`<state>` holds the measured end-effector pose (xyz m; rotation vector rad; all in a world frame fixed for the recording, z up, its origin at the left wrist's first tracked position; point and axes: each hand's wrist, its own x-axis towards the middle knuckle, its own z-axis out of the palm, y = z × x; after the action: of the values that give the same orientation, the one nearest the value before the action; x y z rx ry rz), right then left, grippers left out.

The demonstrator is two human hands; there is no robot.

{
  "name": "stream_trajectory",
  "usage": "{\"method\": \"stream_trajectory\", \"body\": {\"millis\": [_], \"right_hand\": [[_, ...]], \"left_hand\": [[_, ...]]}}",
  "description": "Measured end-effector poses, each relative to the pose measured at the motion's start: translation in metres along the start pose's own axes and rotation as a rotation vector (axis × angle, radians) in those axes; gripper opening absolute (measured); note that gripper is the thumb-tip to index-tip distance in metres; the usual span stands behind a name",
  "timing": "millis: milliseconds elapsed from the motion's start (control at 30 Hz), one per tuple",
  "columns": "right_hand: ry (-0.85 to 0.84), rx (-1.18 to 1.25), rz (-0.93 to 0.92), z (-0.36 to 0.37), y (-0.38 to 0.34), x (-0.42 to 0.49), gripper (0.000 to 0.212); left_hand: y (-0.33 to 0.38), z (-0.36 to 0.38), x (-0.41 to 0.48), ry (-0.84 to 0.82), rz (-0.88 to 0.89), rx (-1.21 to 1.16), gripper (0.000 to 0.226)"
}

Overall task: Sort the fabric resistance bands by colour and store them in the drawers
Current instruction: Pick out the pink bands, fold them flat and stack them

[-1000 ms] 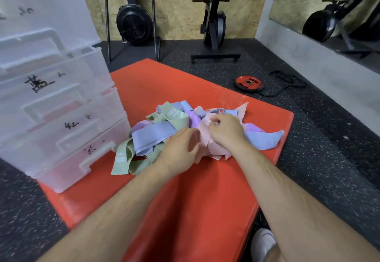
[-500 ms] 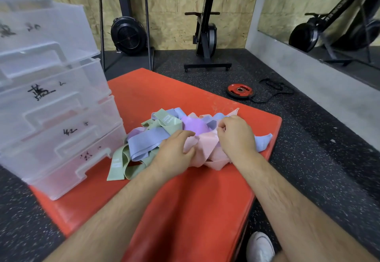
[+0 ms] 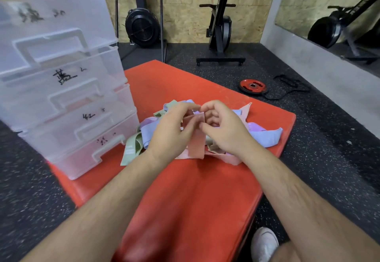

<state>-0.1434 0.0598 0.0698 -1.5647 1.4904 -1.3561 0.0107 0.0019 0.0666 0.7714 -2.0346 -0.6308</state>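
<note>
Speckled gym flooring surrounds an orange-red mat (image 3: 195, 200) where a person sorts a heap of fabric resistance bands (image 3: 269, 138) beside a stack of translucent, hand-labelled drawers (image 3: 61, 97). The left hand (image 3: 170, 130) and right hand (image 3: 224, 130) both pinch the upper edge of a pink band (image 3: 196, 140), held just above the heap with its lower end draped onto the mat. Soft, light and floppy, the band probably tangles with its neighbours, so a two-handed hold along one edge looks best for lifting it clear.
</note>
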Motion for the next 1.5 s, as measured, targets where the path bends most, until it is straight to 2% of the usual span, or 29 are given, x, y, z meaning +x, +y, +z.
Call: {"method": "stream_trajectory", "body": {"millis": [133,233,300,533,667,833,1100,1233,1333,1400,1500], "right_hand": [[-0.099,0.09,0.086,0.014,-0.002,-0.002,0.031],[-0.23,-0.054,0.1,0.026,0.007,-0.009,0.011],[-0.288,-0.116,0.108,0.033,0.012,-0.014,0.006],[-0.502,-0.396,0.154,0.046,0.021,-0.038,0.017],[-0.496,-0.302,0.238,0.04,0.02,-0.045,0.006],[-0.461,-0.344,0.239,0.021,0.021,-0.055,0.014],[-0.298,-0.602,0.168,0.005,0.022,-0.052,0.037],[-0.399,-0.637,0.217,-0.01,0.033,-0.05,0.021],[-0.51,-0.695,0.311,-0.022,0.041,-0.055,0.032],[-0.559,-0.754,0.347,-0.022,0.049,-0.059,0.027],[-0.543,-0.86,0.326,-0.016,0.064,-0.06,0.027]], "left_hand": [[0.007,-0.023,-0.009,0.063,-0.092,-0.087,0.006],[0.005,-0.038,-0.022,0.103,-0.215,-0.138,0.007],[0.002,-0.049,-0.032,0.125,-0.274,-0.144,0.007],[-0.015,-0.084,-0.058,0.262,-0.474,-0.316,0.012],[-0.037,-0.093,-0.078,0.263,-0.601,-0.245,0.012],[-0.057,-0.089,-0.106,0.212,-0.699,-0.248,0.015],[-0.061,-0.078,-0.113,0.212,-0.692,-0.252,0.018],[-0.069,-0.074,-0.113,0.192,-0.742,-0.204,0.015],[-0.082,-0.07,-0.119,0.098,-0.822,-0.104,0.011],[-0.087,-0.069,-0.123,0.026,-0.844,-0.035,0.011],[-0.089,-0.07,-0.128,-0.042,-0.839,0.063,0.017]]}}
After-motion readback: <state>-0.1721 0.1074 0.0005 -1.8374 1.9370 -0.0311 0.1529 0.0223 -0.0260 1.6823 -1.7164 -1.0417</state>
